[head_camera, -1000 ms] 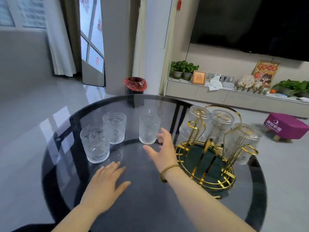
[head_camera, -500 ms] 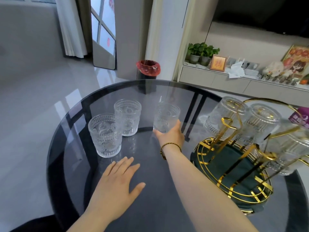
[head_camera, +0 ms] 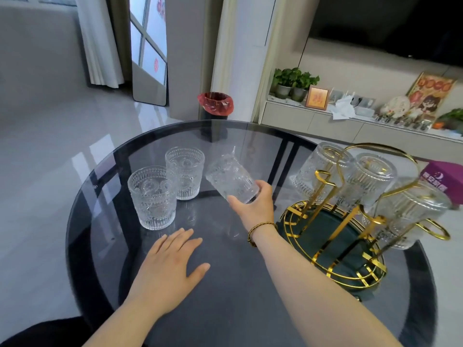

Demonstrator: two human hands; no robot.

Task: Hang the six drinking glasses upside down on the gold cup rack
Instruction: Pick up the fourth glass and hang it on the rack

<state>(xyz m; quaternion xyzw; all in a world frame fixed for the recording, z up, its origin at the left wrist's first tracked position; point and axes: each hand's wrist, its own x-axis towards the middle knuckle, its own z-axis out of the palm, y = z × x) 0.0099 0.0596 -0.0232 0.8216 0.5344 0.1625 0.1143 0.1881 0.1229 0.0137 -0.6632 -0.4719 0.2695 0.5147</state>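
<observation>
My right hand grips an embossed drinking glass by its base, lifted off the table and tilted with its mouth toward the upper left. Two more glasses stand upright on the round glass table: a near one and a far one. The gold cup rack sits at the right on a dark green base. Three glasses hang upside down on its prongs: left, middle, right. My left hand lies flat on the table, fingers apart, holding nothing.
Behind the table stands a bin with a red liner. A low cabinet with plants and frames runs along the back right wall. A purple stool shows behind the rack. A mirror leans at the back left.
My right hand reached the third glass, closed on it and lifted it off the table, tilting it. The left hand stayed flat. The view moved closer to the table.
</observation>
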